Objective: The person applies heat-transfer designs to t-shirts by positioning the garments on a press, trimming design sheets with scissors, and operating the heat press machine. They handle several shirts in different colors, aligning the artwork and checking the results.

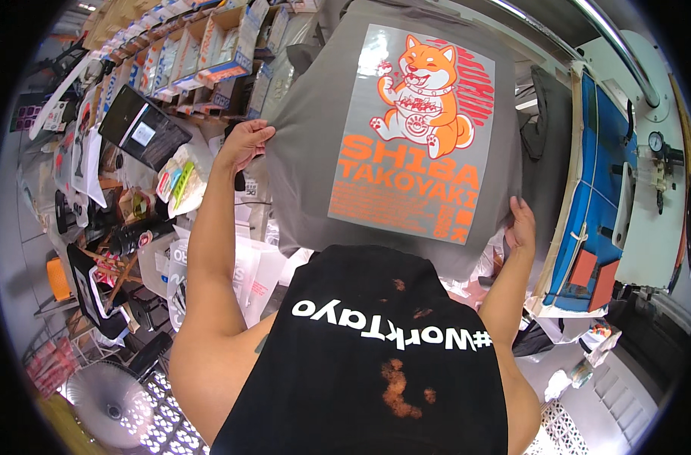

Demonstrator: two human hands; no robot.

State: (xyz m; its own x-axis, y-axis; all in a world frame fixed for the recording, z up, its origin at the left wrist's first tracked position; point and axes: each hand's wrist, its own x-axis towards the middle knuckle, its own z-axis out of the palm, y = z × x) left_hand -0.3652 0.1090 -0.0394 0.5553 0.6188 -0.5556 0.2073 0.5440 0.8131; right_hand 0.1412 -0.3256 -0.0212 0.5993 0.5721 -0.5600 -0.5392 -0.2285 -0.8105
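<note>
A dark grey T-shirt lies spread out in front of me. On its chest is a glossy clear transfer sheet with an orange cartoon dog and orange lettering. My left hand pinches the shirt's left edge near the sleeve between thumb and fingers. At the lower right edge, my right hand grips the fabric, its fingers partly hidden behind the side. The shirt looks mostly smooth, with slight folds toward the left hand. My black top reaches the shirt's near edge.
To the right stands a press machine with a blue pad, a metal bar and a pressure gauge. Cardboard bins fill the far left. A laptop, clear plastic bags and a fan are on the left.
</note>
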